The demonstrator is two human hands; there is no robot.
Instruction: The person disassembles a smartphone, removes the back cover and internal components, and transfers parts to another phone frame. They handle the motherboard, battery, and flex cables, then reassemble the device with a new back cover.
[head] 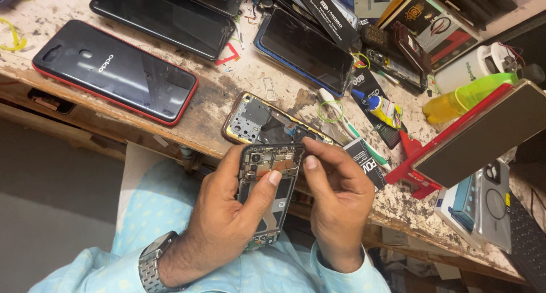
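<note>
Now both hands [278,207] grip an opened phone [267,196], its circuit boards exposed inside

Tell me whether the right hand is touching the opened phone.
Touching. The head view shows the right hand with its fingertips pressed on the top edge of the opened phone, which the left hand grips.

Opened phone [267,196] in hands, before bench edge [114,119]; back cover [261,122] on bench behind it.
</note>
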